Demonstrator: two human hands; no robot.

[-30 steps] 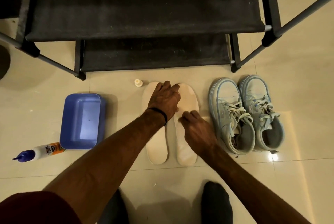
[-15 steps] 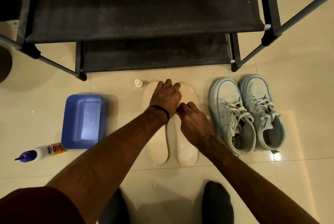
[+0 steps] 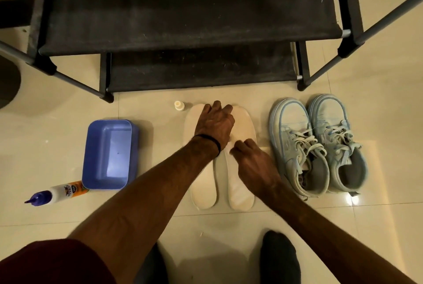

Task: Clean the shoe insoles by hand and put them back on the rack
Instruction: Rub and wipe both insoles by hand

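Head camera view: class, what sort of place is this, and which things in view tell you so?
Probably a home entryway or shoe-storage corner: a black fabric shoe rack stands on a glossy tiled floor, with a pair of pale blue sneakers beside it.

Two insoles (image 3: 203, 183) are lying side by side on the floor (image 3: 229, 233), in front of the shoe rack (image 3: 187, 20). A pair of sneakers (image 3: 318, 144) is sitting just right of them, a tub (image 3: 108, 154) left, a glue bottle (image 3: 57, 193) touching the tub's near corner. A small cap (image 3: 179, 105) is sitting by the left insole's far end. Left hand (image 3: 215, 123) is resting across both insoles' far ends, right hand (image 3: 254, 164) on the right insole.
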